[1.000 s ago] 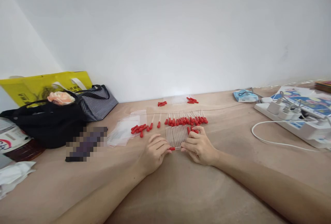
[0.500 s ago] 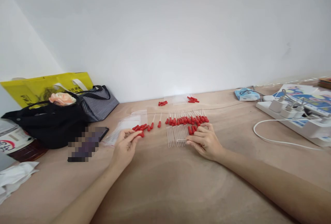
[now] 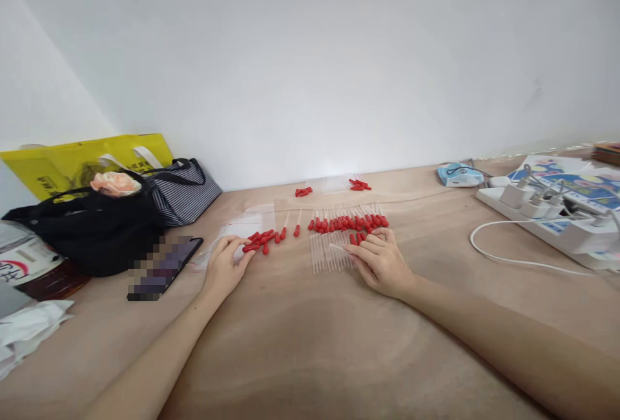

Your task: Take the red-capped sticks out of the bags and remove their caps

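My left hand (image 3: pixel 225 268) is at the left pile of red rubber dropper bulbs (image 3: pixel 261 237), its thumb and index finger closing on a red bulb (image 3: pixel 248 248) at the near edge. Between the fingers of my right hand (image 3: pixel 382 262) is a clear glass dropper tube (image 3: pixel 338 248), pointing left. Below it lies a row of bare glass tubes (image 3: pixel 320 258). A few red bulbs (image 3: pixel 356 239) lie beside the right fingertips, partly hidden by them. Behind stands a row of droppers with bulbs fitted (image 3: pixel 339 223), lying flat with their tubes pointing away.
Clear plastic bags (image 3: pixel 242 221) lie behind my left hand. A phone (image 3: pixel 165 268), a black bag (image 3: pixel 97 239) and a striped bag (image 3: pixel 184 194) are on the left. On the right are a power strip (image 3: pixel 542 220) with a white cable (image 3: pixel 484 255) and a blue mask (image 3: pixel 460 175).
My left hand has moved left, leaving one red bulb on the table and reaching another. The glass tube in my right hand has tilted slightly; that hand stays nearly in place.
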### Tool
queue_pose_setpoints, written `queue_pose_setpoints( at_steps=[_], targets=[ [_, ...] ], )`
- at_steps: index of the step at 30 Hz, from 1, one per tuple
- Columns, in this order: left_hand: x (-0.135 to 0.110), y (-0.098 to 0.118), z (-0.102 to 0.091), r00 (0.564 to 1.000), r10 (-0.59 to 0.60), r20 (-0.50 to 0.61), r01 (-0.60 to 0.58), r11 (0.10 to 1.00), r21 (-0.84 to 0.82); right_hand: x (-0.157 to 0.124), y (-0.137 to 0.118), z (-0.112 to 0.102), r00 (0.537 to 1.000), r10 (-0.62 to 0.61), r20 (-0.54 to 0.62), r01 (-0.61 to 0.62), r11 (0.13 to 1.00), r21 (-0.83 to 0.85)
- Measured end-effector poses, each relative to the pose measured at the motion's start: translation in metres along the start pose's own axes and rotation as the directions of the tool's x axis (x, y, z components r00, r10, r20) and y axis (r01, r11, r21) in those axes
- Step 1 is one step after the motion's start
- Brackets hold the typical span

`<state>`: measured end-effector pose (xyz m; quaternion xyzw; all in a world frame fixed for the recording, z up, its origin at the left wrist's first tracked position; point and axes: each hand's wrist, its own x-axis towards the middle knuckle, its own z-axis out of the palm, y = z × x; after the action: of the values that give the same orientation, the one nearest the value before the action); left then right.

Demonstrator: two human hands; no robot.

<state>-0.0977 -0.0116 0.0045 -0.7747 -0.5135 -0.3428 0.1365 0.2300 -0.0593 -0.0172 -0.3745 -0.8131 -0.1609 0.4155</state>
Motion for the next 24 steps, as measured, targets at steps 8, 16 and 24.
queue_pose_setpoints(
  at_steps=[8, 16, 24],
  targets=[
    [-0.002, 0.075, 0.014, 0.953, 0.256, 0.163, -0.209, 0.943, -0.259, 0.009, 0.000, 0.024, 0.998, 0.030, -0.047, -0.036, 0.990, -0.135],
    [0.018, 0.088, 0.039, 0.992, 0.066, 0.108, -0.071, 0.997, 0.039, 0.019, -0.004, 0.029, 0.991, 0.104, 0.079, -0.090, 0.982, -0.165],
    [0.042, 0.081, 0.060, 0.997, -0.045, 0.062, 0.023, 0.950, 0.313, 0.022, -0.008, 0.021, 0.973, 0.098, 0.209, -0.080, 0.993, -0.091]
  ],
)
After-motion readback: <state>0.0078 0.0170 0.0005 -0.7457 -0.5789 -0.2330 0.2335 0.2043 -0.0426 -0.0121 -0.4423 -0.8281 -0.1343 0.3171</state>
